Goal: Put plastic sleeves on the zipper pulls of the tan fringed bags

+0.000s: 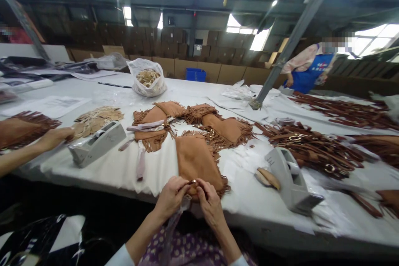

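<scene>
Left hand (171, 197) and right hand (211, 203) meet, both pinching the near end of one fringed bag (193, 158) at the counter (118, 170) edge. Two flank it: tape dispenser (99, 143) left, second dispenser (288, 176) right.

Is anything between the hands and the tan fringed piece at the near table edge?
Nothing visible. The left hand and right hand both pinch the near end of the tan fringed piece, at a small metal fitting. The grey tape dispenser stands apart to the right.
</scene>
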Action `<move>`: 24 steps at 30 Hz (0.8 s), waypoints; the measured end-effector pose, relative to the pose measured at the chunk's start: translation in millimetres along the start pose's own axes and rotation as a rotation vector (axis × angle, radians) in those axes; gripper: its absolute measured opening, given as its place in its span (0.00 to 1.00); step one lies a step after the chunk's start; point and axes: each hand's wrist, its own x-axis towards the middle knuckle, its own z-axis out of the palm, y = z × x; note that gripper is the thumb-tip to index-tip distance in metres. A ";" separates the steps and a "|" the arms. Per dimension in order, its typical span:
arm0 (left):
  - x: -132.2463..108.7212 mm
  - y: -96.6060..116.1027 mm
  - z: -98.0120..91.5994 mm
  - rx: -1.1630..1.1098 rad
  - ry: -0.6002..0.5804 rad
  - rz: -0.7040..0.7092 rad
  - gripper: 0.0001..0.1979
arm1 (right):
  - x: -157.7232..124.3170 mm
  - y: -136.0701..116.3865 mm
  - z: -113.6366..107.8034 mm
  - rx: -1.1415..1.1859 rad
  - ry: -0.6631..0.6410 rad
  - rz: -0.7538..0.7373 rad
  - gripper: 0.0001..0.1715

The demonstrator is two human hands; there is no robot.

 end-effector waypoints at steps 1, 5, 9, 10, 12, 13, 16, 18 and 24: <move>-0.3 0.1 1.7 0.053 -0.012 0.016 0.11 | -0.5 0.0 -2.3 0.061 0.006 0.014 0.20; -1.6 -1.0 7.2 0.225 -0.115 0.098 0.12 | -3.1 -2.7 -5.9 0.153 0.048 0.064 0.16; -3.7 -7.2 14.4 0.155 -0.193 0.116 0.11 | -4.7 -6.3 -0.7 0.209 0.086 0.116 0.14; -4.4 -10.3 17.1 0.116 -0.183 0.096 0.11 | -5.2 -6.4 0.7 0.220 0.084 0.119 0.13; -5.3 -17.9 22.9 0.043 -0.110 0.038 0.12 | -5.3 -4.0 0.3 0.261 0.079 0.140 0.13; -5.3 -22.0 25.8 0.013 -0.059 0.000 0.13 | -4.4 -1.2 -3.0 0.296 0.095 0.171 0.15; -3.9 -31.4 32.4 -0.056 0.036 -0.116 0.16 | 4.0 13.4 -30.9 0.299 0.296 0.344 0.23; -2.6 -33.4 34.6 -0.084 0.054 -0.157 0.19 | 14.4 25.5 -61.2 0.101 0.456 0.445 0.27; -2.7 -30.1 38.2 -0.087 0.081 -0.152 0.19 | 47.2 53.7 -116.2 -0.507 0.287 0.620 0.21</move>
